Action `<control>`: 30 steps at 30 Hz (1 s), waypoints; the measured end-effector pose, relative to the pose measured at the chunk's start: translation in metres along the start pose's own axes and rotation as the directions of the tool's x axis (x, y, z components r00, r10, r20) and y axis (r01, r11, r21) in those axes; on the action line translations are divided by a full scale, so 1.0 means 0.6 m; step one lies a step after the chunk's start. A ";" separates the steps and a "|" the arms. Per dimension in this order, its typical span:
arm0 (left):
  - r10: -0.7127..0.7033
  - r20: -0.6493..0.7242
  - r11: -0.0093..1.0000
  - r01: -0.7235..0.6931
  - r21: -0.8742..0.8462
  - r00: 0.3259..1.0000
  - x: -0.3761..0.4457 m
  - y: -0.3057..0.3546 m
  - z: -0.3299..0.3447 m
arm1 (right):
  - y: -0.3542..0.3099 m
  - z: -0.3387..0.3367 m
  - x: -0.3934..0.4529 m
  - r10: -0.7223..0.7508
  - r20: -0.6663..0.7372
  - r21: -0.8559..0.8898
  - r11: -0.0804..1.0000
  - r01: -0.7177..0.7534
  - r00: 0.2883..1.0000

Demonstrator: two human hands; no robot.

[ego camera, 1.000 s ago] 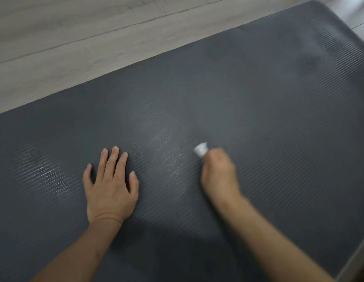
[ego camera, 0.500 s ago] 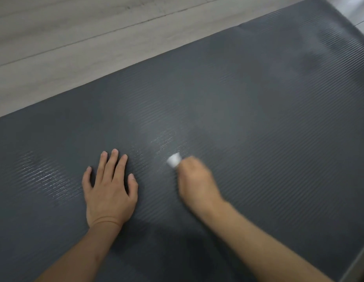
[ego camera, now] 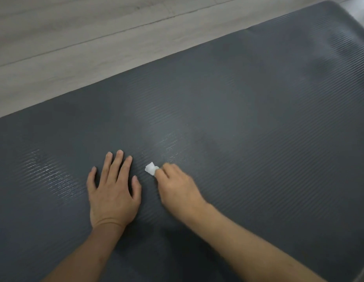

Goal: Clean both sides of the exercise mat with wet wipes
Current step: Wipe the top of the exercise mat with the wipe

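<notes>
While pressed flat on the dark grey ribbed foam exercise mat [ego camera: 238, 119], left hand [ego camera: 112, 192] spread wide, holding nothing. Right hand [ego camera: 177, 190], slightly blurred, seemingly curled round a small crumpled white wet wipe [ego camera: 150, 168], just beside the left. Pale wood-plank floor [ego camera: 75, 47] beyond.

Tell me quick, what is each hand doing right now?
Left hand: open, fingers straight, pressing flat on the mat.
Right hand: closed, gripping a small white wet wipe against the mat.
</notes>
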State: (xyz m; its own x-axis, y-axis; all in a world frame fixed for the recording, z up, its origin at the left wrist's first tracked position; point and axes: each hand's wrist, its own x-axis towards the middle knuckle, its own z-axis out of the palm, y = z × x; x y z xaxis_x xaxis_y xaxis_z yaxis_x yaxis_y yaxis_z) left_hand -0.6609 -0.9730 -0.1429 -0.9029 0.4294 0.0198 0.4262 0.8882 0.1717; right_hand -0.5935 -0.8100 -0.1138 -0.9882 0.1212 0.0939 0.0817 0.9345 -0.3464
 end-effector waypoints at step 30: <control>-0.009 -0.028 1.000 0.009 -0.019 1.000 0.002 -0.001 0.003 | 0.073 -0.016 0.126 -0.158 0.047 -0.027 0.987 0.160 0.986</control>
State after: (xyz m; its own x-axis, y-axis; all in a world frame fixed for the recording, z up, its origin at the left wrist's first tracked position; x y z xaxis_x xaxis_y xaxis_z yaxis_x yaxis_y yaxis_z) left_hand -0.6623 -0.9723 -0.1447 -0.9081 0.4163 0.0457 0.4170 0.8886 0.1909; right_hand -0.6634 -0.7570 -0.1131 -0.9937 -0.0443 0.1033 -0.0737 0.9507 -0.3013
